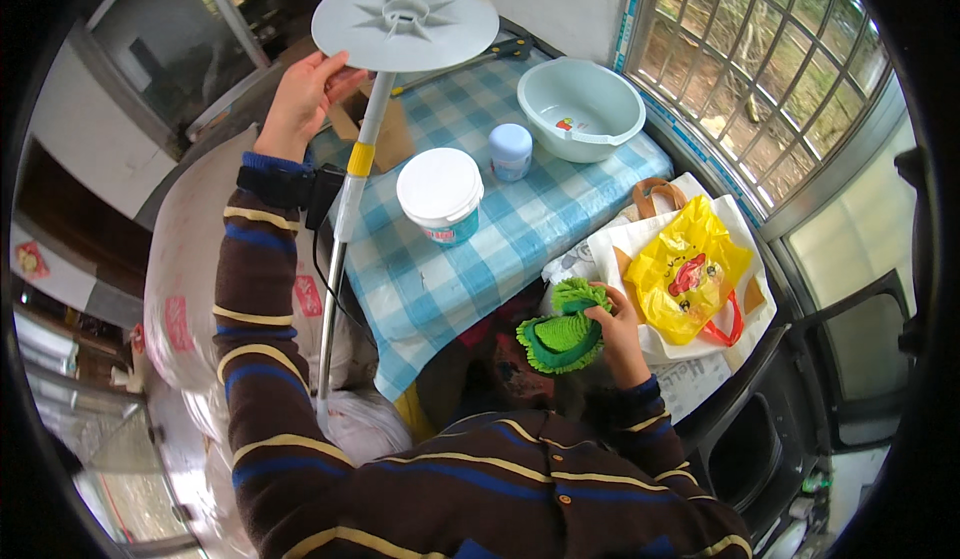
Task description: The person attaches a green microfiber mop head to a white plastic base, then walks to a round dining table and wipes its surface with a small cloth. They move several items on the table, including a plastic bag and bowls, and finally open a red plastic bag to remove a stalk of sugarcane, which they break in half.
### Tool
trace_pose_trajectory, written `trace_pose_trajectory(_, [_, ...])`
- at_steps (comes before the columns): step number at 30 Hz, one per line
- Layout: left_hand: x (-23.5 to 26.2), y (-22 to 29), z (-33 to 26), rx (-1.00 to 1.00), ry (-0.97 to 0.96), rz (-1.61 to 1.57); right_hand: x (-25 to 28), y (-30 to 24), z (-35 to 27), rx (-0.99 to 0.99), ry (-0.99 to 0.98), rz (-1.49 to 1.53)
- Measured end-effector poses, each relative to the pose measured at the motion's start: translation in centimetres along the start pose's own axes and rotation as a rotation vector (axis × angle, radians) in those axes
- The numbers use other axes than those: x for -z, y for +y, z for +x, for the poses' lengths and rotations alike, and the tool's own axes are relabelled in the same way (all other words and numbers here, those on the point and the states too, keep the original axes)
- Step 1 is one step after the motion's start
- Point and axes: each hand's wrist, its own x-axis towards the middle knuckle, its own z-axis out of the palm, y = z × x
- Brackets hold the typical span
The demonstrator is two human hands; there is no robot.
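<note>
Left fingers (pixel 328 65) pinch disc (pixel 445 37) rim, likely steadying pole (pixel 349 199) below; right fingers (pixel 605 304) grip green pad (pixel 562 341) just off desk's (pixel 425 309) near edge, probably for free handling

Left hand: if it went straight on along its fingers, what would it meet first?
The pale grey round plastic disc, whose edge the left hand seems to pinch; exact depth is unclear.

The mop cloth (pixel 560 340) is green, the disc (pixel 406 19) grey, the tablecloth (pixel 515 234) blue-and-white checked.
</note>
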Motion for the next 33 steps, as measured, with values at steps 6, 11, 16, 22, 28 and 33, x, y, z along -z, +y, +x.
trace_pose_trajectory(6, [-6.8, 9.5, -9.7, -0.195, 0.122, 0.147, 4.2, -0.3, -2.4, 0.012, -0.149, 0.127])
trace_pose_trajectory(11, [-9.2, 14.4, -15.8, -0.272, 0.107, 0.15, 5.4, -0.4, -3.7, -0.04, -0.227, 0.218])
trace_pose_trajectory(16, [-8.0, 17.8, -21.0, -0.323, 0.101, 0.043, 4.9, -0.8, -3.7, -0.042, -0.288, 0.246])
trace_pose_trajectory(22, [-4.3, 14.4, -27.2, -0.253, 0.078, -0.231, 3.5, -0.9, -4.0, -0.013, -0.302, 0.182])
trace_pose_trajectory(28, [-3.0, 6.6, -34.4, -0.181, 0.117, -0.366, 1.8, -2.0, -5.1, 0.024, -0.308, 0.054])
trace_pose_trajectory(33, [-2.9, -1.1, -40.9, -0.039, 0.189, -0.323, -0.2, -2.9, -6.2, 0.131, -0.304, -0.063])
